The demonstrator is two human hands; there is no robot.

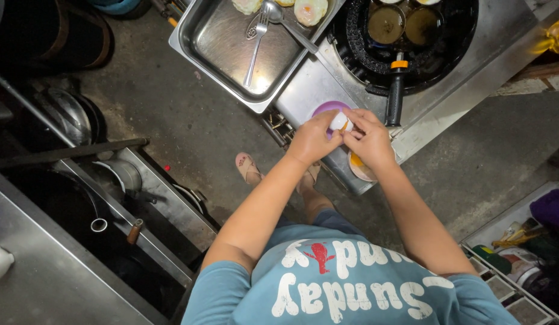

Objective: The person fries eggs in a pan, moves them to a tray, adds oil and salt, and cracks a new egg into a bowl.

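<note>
Both hands, left and right, are pinching a white egg, seemingly cracking it, over a purple bowl on the steel stove beside the black pan

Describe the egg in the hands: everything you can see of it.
The egg is white and smooth-shelled, and only a small part shows between the fingers. The left hand and the right hand both pinch it from either side, thumbs on top. It is held just above a purple bowl on the steel stove top, beside the black pan's handle. A thin orange-brown line at its right edge may be a crack; I cannot tell for sure.
</note>
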